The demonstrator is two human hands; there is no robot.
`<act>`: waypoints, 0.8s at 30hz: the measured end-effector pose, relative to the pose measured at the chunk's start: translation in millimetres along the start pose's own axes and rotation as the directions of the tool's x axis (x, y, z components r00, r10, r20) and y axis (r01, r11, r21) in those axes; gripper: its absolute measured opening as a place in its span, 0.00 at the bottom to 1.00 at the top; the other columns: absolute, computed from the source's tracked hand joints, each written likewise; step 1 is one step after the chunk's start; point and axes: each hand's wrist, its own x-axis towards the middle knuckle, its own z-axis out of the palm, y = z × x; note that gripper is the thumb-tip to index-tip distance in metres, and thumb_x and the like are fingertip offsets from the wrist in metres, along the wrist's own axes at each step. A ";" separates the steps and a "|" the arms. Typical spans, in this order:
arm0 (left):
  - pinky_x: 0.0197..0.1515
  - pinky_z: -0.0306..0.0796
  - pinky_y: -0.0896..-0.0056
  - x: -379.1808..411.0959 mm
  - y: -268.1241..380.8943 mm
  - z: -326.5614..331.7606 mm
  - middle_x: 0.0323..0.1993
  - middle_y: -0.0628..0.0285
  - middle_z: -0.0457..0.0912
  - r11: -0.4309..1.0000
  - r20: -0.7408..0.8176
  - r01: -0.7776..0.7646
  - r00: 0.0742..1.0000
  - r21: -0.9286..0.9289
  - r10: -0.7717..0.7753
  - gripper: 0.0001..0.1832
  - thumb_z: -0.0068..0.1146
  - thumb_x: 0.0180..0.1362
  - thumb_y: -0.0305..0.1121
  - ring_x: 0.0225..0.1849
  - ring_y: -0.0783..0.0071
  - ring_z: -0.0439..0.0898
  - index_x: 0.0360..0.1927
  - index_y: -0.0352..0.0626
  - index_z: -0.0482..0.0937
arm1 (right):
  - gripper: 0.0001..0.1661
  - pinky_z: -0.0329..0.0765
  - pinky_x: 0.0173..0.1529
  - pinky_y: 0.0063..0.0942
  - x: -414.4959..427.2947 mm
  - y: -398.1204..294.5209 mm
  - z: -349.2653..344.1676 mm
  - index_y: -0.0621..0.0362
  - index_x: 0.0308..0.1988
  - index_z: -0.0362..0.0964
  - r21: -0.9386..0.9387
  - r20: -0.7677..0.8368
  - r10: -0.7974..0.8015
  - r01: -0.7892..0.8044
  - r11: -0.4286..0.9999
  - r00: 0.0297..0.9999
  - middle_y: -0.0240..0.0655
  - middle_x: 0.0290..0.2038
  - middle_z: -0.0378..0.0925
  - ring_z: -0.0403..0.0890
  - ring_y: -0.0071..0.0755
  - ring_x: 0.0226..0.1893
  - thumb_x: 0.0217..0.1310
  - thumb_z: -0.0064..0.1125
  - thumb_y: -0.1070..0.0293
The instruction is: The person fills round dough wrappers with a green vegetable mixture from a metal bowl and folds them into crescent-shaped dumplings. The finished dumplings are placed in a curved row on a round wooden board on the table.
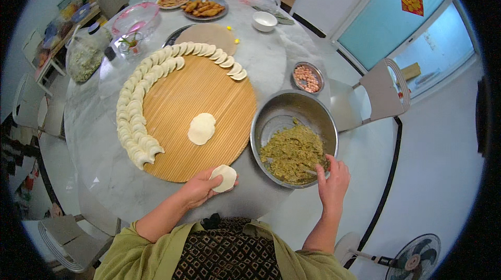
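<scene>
My left hand holds a round dough wrapper between thumb and fingers, just off the near edge of a round slatted wooden board. A small stack of wrappers lies on that board. Folded dumplings overlap in curved rows along its left and far rim. To the right stands a large steel bowl with greenish-brown minced filling. At the bowl's near right rim is my right hand, its thumb by the thin handle of a utensil stuck in the filling. Its grip is partly hidden.
Behind the large bowl sits a small steel bowl of pink pieces. Farther back on the marble-look table are a white bowl, a plate of fried food and a plastic basin. A fan stands at lower right.
</scene>
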 end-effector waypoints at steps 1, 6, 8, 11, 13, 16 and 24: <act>0.54 0.64 0.69 3.0 -1.0 3.7 0.49 0.53 0.68 0.999 0.016 0.023 1.000 -0.025 -0.023 0.19 0.36 0.62 0.36 0.51 0.66 0.69 0.51 0.31 0.62 | 0.19 0.63 0.39 0.36 -4.0 11.7 2.9 0.57 0.38 0.70 -0.097 0.031 0.033 -0.030 0.995 0.999 0.37 0.31 0.70 0.69 0.41 0.33 0.46 0.57 0.58; 0.55 0.63 0.69 11.0 -7.9 15.7 0.49 0.53 0.69 0.991 0.053 0.104 0.994 -0.079 -0.100 0.22 0.31 0.63 0.40 0.50 0.66 0.69 0.50 0.31 0.62 | 0.15 0.60 0.37 0.32 -11.4 33.5 22.5 0.53 0.34 0.73 -0.138 0.208 0.060 -0.032 0.990 0.976 0.30 0.20 0.73 0.70 0.35 0.28 0.45 0.58 0.58; 0.54 0.63 0.69 13.4 -13.5 17.0 0.48 0.54 0.69 0.992 0.045 0.092 0.995 -0.082 -0.088 0.22 0.31 0.63 0.41 0.50 0.67 0.70 0.50 0.31 0.62 | 0.12 0.61 0.38 0.33 -3.6 30.5 23.3 0.53 0.31 0.74 -0.131 0.280 0.081 -0.045 0.990 0.956 0.32 0.24 0.75 0.71 0.35 0.30 0.46 0.57 0.58; 0.54 0.63 0.70 12.7 -19.9 23.8 0.47 0.55 0.70 0.995 -0.034 0.066 0.997 -0.069 -0.068 0.22 0.31 0.63 0.41 0.48 0.68 0.71 0.50 0.32 0.63 | 0.09 0.61 0.37 0.34 0.8 31.7 29.1 0.53 0.27 0.75 -0.024 0.255 0.024 -0.019 1.000 0.967 0.33 0.26 0.77 0.72 0.35 0.31 0.46 0.56 0.60; 0.53 0.63 0.70 12.0 -19.6 27.6 0.46 0.56 0.71 0.997 -0.076 0.066 0.995 -0.050 -0.070 0.21 0.32 0.63 0.40 0.47 0.69 0.71 0.50 0.32 0.63 | 0.08 0.61 0.37 0.33 3.7 30.9 32.7 0.53 0.26 0.75 0.078 0.237 -0.024 0.005 0.997 0.971 0.32 0.25 0.76 0.71 0.34 0.30 0.47 0.56 0.62; 0.51 0.63 0.73 13.6 -21.9 28.3 0.44 0.59 0.72 0.994 -0.109 0.112 0.988 0.014 -0.110 0.20 0.34 0.63 0.39 0.46 0.71 0.71 0.50 0.33 0.65 | 0.08 0.60 0.37 0.31 10.2 28.3 32.1 0.54 0.27 0.76 0.160 0.229 -0.115 0.079 0.984 0.967 0.32 0.23 0.76 0.70 0.34 0.28 0.47 0.56 0.63; 0.50 0.64 0.73 15.8 -26.2 24.0 0.43 0.57 0.74 0.981 -0.215 0.137 0.971 0.136 -0.106 0.19 0.38 0.61 0.37 0.44 0.71 0.73 0.47 0.32 0.67 | 0.09 0.61 0.36 0.32 19.3 5.3 35.2 0.51 0.28 0.76 0.289 0.203 -0.190 0.127 0.949 0.961 0.31 0.24 0.75 0.70 0.34 0.29 0.51 0.52 0.60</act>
